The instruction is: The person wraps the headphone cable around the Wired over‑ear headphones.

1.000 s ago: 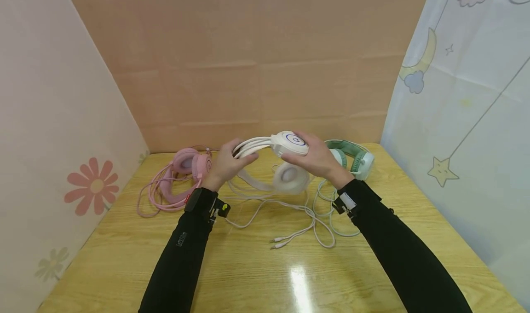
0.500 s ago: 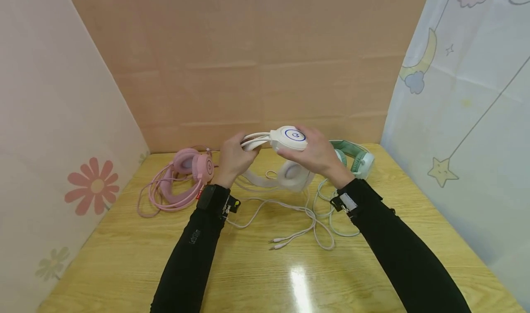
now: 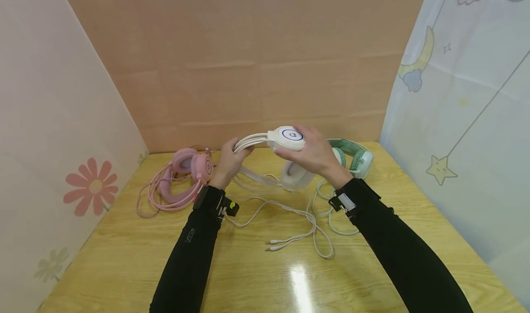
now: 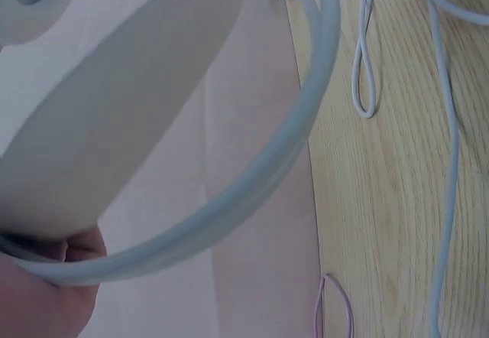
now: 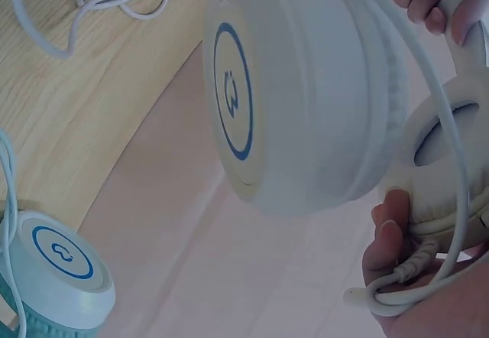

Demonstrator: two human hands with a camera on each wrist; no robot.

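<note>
White headphones are held up above the table between both hands. My left hand (image 3: 229,162) grips the headband (image 3: 250,142) at its left end, fingers and thumb around it. My right hand (image 3: 316,153) holds one ear cup (image 3: 285,138), whose blue ring logo faces up. Below it hangs the second ear cup (image 3: 295,176); in the right wrist view this cup (image 5: 298,93) fills the middle, its own blue ring showing. The padded band (image 4: 130,101) and a thin outer band (image 4: 283,139) curve away from my left hand in the left wrist view. Part of the right palm is hidden.
Pink headphones (image 3: 182,175) with coiled cable lie at the back left. Green and white headphones (image 3: 358,159) stand at the back right. A white cable (image 3: 312,225) with two plugs (image 3: 275,245) trails across the table (image 3: 232,276). Fabric walls border the back and sides.
The left hand shifted right, then slightly back left, and the white headphones rose a little. The hanging ear cup moved slightly right. The cable plugs slid slightly left.
</note>
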